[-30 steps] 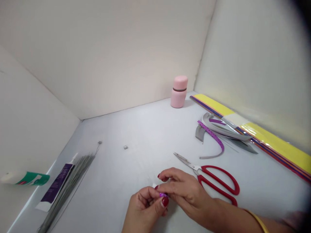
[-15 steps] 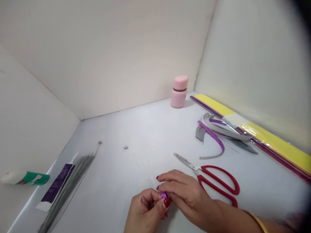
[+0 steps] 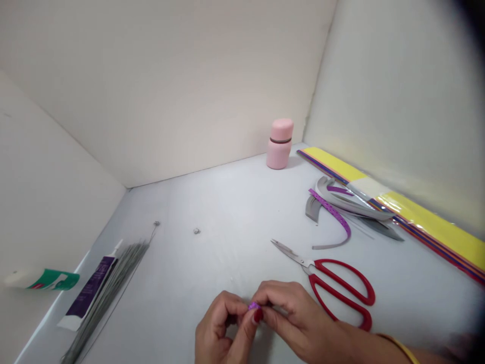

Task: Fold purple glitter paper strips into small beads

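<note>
Scissors with red handles (image 3: 313,264) give us our landmark, and just left of them, on the near side, we see a small, shiny purple piece (image 3: 253,306) held between two hands. The left hand (image 3: 212,328) is clamped on it between thumb and forefinger; the right hand (image 3: 299,318) pinches its right end, though we cannot tell how much of it those fingertips hide. We judge a slip the likeliest trouble: so little purple shows that a loosened thumb could let it spring out or drop. Uneven pressure from the two pinches could also crease or skew it. The right wrist lies over the scissors' nearer handle, touching or not we cannot say, so a sideways swing might knock them toward the spotted purple strip (image 3: 337,215) curled beyond them.
</note>
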